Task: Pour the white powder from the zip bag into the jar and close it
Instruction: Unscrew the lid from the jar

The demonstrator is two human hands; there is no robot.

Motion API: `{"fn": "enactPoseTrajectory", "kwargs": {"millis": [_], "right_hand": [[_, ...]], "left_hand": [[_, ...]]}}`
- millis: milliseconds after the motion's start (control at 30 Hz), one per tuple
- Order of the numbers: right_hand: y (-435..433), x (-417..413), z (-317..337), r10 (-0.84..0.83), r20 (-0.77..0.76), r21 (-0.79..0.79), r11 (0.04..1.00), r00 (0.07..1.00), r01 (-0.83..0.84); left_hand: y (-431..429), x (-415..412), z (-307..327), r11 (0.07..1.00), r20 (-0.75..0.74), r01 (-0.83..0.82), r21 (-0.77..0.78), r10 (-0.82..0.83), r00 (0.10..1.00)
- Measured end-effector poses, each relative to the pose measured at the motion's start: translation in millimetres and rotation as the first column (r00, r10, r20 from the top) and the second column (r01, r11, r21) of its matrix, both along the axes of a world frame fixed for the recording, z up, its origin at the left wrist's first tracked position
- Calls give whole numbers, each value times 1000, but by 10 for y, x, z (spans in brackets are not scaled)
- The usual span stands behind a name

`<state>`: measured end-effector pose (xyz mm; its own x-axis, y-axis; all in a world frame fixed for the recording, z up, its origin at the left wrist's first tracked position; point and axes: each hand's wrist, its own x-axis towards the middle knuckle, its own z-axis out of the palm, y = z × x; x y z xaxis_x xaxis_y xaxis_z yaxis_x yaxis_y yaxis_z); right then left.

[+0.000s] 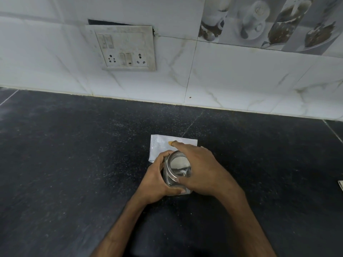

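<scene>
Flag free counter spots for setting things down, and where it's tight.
Free: wide counter left of the left hand, back to the wall; the strip between zip bag and wall; counter right of the right hand, until a pale object at the frame edge. Crowded: centre, both hands on the jar, bag directly behind it.

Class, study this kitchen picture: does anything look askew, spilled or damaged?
The wall switchboard looks loose: a dark gap shows along its top edge. Fine white specks dust the countertop around the zip bag, possibly spilled powder, though the stone itself may be speckled.
</scene>
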<state>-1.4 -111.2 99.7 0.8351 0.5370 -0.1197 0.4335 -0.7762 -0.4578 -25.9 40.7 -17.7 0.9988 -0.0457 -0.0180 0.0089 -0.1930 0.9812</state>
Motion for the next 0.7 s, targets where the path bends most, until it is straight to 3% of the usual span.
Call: {"fn": "enactPoseTrajectory", "kwargs": {"millis": [133,267,333,433,533,700], "right_hand": [[35,1,15,-50,46,-19,999,998,51],[24,43,19,62,-26,-65,996,998,-63],[18,47,13,44,-10,-70,997,999,-44],[6,35,-38,-23,3,-13,1000,1000,23],[-35,50,-40,65,-34,8,998,997,-64],[-57,-5,-95,-23,17,84,996,1000,21]], "left_hand": [[2,-7,-4,1000,2,4,-7,-4,1000],[-3,1,0,1000,11,0,-16,0,1000],[-1,0,-3,1000,9,1,-18,-1,1000],[-6,-1,2,1000,10,0,-28,0,1000],[-11,0,5,1000,16,3,-30,-3,1000],[-10,1,0,999,17,-1,-33,1,1000]]}}
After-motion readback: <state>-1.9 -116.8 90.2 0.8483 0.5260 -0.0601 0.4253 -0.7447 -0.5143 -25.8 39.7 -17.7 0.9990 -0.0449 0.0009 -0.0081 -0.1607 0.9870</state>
